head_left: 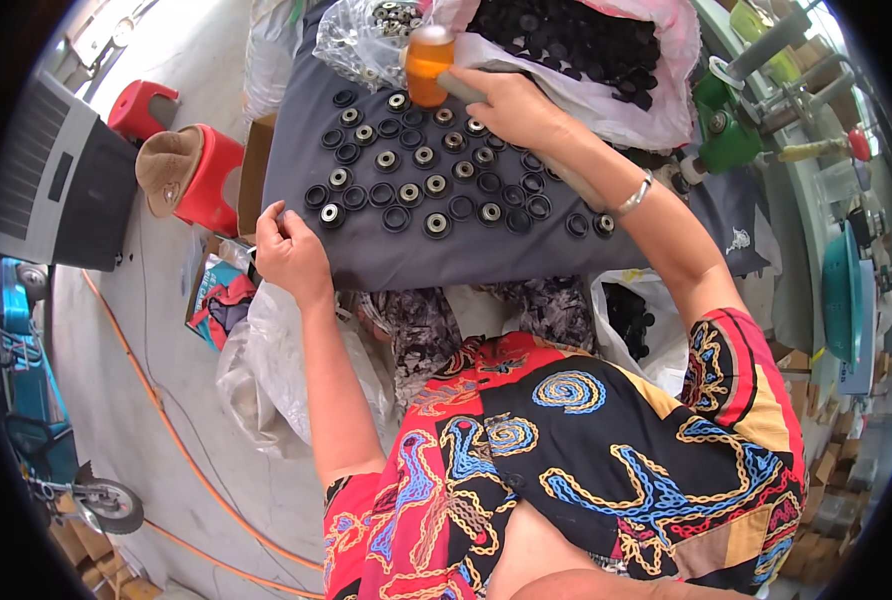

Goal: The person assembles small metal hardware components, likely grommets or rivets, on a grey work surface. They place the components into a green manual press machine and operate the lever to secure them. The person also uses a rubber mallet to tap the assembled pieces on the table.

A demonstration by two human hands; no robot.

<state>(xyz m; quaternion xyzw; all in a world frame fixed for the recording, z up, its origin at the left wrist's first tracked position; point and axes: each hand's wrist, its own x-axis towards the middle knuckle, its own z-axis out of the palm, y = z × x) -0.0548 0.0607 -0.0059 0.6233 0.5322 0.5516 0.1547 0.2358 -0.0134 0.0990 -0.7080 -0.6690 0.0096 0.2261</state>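
Observation:
My right hand is closed round the handle of a mallet with a translucent orange head. The mallet's head is over the far part of the dark cloth-covered table. Below it spread many black rings, several with a metal bearing in the middle. At the table's left edge is my left hand, its fingers curled together, left of a bearing in a black ring. Whatever those fingers hold, if anything, is hidden.
A white sack of black round parts and a clear bag of metal bearings lie at the back. Green machinery stands on the right. Left are red stools, a grey cooler and an orange hose on the floor.

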